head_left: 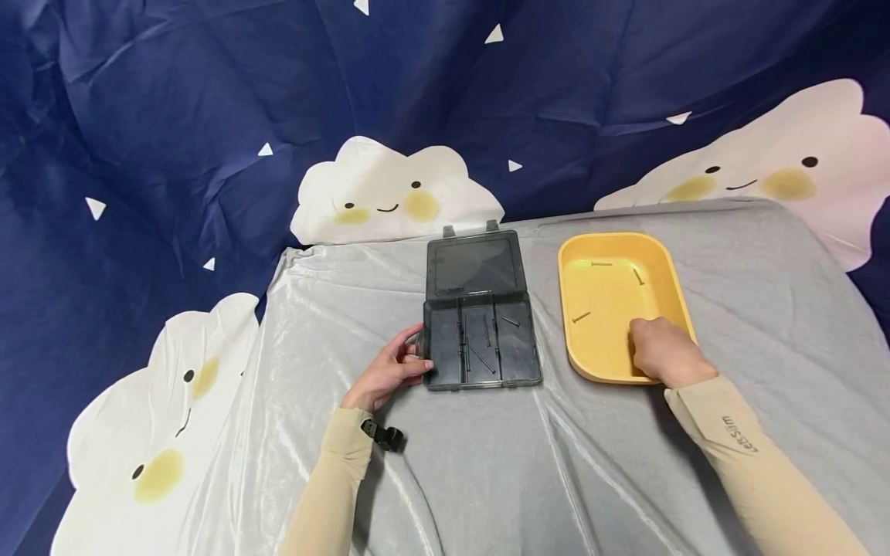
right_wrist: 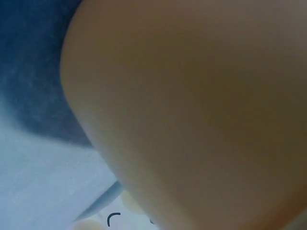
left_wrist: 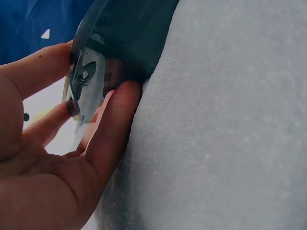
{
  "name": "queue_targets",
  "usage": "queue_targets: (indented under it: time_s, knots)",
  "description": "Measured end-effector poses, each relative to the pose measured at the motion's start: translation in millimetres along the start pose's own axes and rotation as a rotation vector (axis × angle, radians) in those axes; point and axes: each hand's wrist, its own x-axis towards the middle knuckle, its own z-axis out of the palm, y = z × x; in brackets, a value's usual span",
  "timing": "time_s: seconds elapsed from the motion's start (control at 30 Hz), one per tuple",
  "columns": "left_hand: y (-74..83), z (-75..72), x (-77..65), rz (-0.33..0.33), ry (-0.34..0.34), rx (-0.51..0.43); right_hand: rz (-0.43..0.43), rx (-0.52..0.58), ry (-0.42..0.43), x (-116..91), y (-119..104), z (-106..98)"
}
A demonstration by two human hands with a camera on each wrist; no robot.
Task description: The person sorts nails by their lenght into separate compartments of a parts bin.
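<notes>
A dark see-through compartment box (head_left: pixel 516 351) lies open mid-table, its lid (head_left: pixel 475 265) flat behind it, with a few thin screws (head_left: pixel 480 359) in the compartments. My left hand (head_left: pixel 410 357) grips the box's left edge; in the left wrist view the thumb (left_wrist: pixel 43 64) and a finger (left_wrist: pixel 117 110) pinch the clear latch tab (left_wrist: pixel 86 79). My right hand (head_left: pixel 653 351) reaches into the near right corner of a yellow tray (head_left: pixel 566 309), fingers curled downward. Whether it holds anything is hidden. Loose screws (head_left: pixel 581 316) lie on the tray floor.
A grey cloth (head_left: pixel 487 463) covers the table, wrinkled toward me. Dark blue fabric with white cloud faces (head_left: pixel 389 193) hangs behind and to the left. A blurred tan-yellow surface (right_wrist: pixel 192 110) fills the right wrist view.
</notes>
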Motion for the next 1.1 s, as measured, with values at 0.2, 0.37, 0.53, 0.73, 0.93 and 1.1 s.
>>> queue_targets:
  time_s: [0.2, 0.37, 0.53, 0.73, 0.93, 1.1]
  knots:
    - [-0.1, 0.5, 0.2, 0.004, -0.001, -0.01, 0.011, 0.029, -0.025, 1.1, 1.7, 1.7]
    - [-0.6, 0.6, 0.3, 0.004, -0.007, -0.011, 0.019, 0.05, -0.035, 1.7, 2.8, 4.3]
    - [-1.5, 0.3, 0.5, 0.005, -0.007, -0.013, 0.026, 0.05, 0.007, 3.7, 1.9, 6.4]
    - [-2.2, 0.8, 0.9, 0.007, 0.006, -0.011, 0.037, 0.097, 0.067, 4.1, 0.8, 4.5]
    - [-2.2, 0.7, 1.1, 0.007, 0.012, -0.011, 0.048, 0.147, 0.129, 3.7, -1.3, 0.9]
    - [-1.5, 0.9, 0.8, 0.006, 0.015, -0.014, 0.019, 0.181, 0.206, 2.3, -4.8, -2.2]
